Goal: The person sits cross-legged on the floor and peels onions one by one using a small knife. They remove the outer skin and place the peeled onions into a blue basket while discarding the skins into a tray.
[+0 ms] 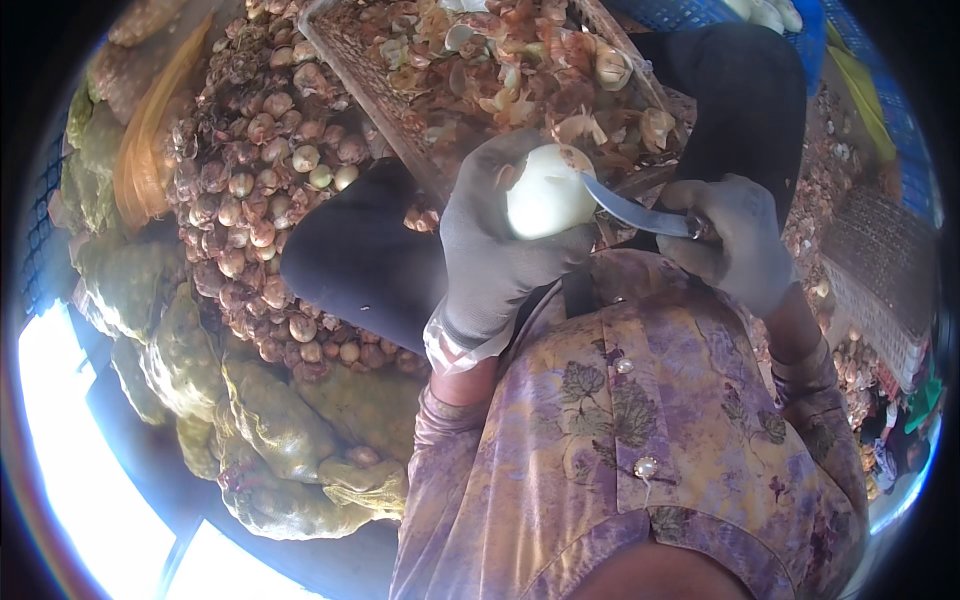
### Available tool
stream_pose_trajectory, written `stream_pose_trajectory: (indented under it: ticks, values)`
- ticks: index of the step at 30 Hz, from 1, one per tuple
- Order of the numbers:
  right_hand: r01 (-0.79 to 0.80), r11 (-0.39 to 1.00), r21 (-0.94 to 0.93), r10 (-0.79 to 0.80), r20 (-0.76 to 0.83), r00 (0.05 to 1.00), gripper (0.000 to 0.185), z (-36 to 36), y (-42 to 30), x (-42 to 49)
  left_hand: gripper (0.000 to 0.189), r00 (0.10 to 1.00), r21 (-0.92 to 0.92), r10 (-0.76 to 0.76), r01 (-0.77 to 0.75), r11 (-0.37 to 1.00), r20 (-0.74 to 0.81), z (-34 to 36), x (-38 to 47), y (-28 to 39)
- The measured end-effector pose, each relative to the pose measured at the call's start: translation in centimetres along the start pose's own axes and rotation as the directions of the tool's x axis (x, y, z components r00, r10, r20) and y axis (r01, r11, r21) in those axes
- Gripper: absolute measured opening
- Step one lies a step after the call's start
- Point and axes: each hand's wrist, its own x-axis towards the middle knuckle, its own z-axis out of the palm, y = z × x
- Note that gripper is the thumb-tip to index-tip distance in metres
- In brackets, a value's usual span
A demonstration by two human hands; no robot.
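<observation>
My left hand (499, 232), in a grey knit glove with a clear plastic layer at the wrist, holds a peeled white onion (550, 193) with a brown spot at its top. In my gloved right hand (727, 236) is the handle of a small knife with a curved blade (637, 213). The blade's tip meets the onion's upper right side, near the brown spot. Beyond my hands, a plastic crate (375, 90) holds loose onion skins (487, 82) and a pale onion (613, 69) near its right side.
A heap of unpeeled onions (259, 191) lies left of my bent knee. Full mesh sacks (277, 427) stand at the lower left. Blue baskets (892, 82) are at the upper right, one with peeled onions (761, 13). Another crate (874, 277) stands at the right, beside scattered skins.
</observation>
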Motion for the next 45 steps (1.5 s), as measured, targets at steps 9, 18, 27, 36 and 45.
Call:
stream_pose_trajectory:
  ticks: [9,18,27,36,45]
  values:
    - [-0.038,0.963,0.266,0.041,-0.007,0.999,0.027,1.3,-0.3,-0.5,0.075,0.996,-0.104,-0.067,0.073,0.992,0.064,0.1,-0.3,-0.5]
    - [-0.531,0.254,0.808,0.455,0.384,0.803,0.045,1.8,0.3,-0.2,0.08,0.986,0.075,0.058,-0.071,0.995,0.159,0.1,-0.6,-1.5]
    - [-0.147,0.382,0.913,0.262,0.046,0.964,0.022,3.4,0.0,4.1,0.084,0.953,0.398,0.273,-0.302,0.866,0.129,0.4,-0.6,-1.2]
    - [-0.107,-0.014,0.994,-0.03,0.106,0.994,0.029,2.4,1.2,7.6,0.088,0.984,-0.67,0.002,0.118,0.733,0.176,-0.4,0.5,-3.2]
    - [-0.341,0.394,0.854,0.342,0.208,0.916,0.041,4.2,-2.1,5.7,0.081,0.983,-0.474,0.144,-0.072,0.878,0.116,-0.2,0.9,-1.2]
